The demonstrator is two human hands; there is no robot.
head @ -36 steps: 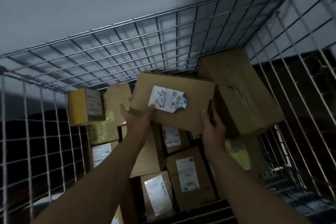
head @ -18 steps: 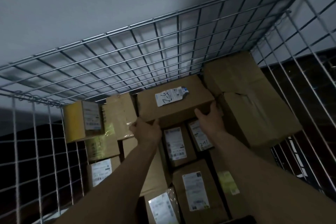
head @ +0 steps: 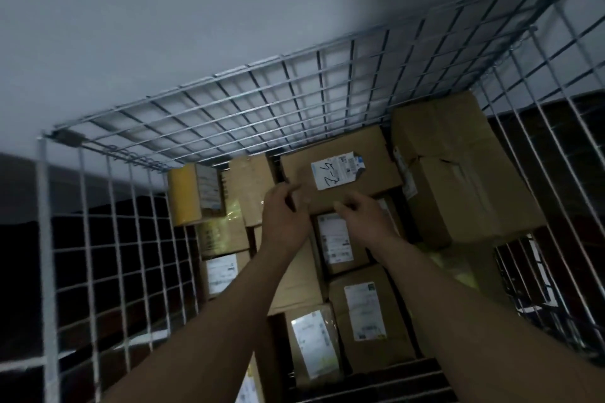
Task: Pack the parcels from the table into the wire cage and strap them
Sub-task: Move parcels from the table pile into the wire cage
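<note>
Both hands on the near edge of the labelled box [head: 376, 178], fingers curled against it. Left hand [head: 284, 219] is at the near-left corner, thumb on top. Right hand [head: 365, 222] is just beside it on the near edge, fingertips [head: 340, 206] hooked on the rim. Can't tell whether either is actually clamping the cardboard or only touching it

Box location: inside the wire cage [head: 294, 101], at the back and close to the rear mesh, lying flat. White label [head: 337, 172] faces up with handwritten marks, one corner torn

Neighbours:
- big carton [head: 458, 180] right of it, touching or nearly so, standing taller, its far side near the right mesh
- taped tan parcel [head: 252, 183] just left of it
- yellow box [head: 185, 196] further left, against the left mesh
- lower layer underneath and nearer the camera: several flat parcels with shipping labels up, e.g. one right below the box's near edge [head: 337, 242], one nearer [head: 366, 314], one in shiny wrap [head: 314, 343]

Both forearms reach in from the near side. Lighting is dim and label text is unreadable
</note>
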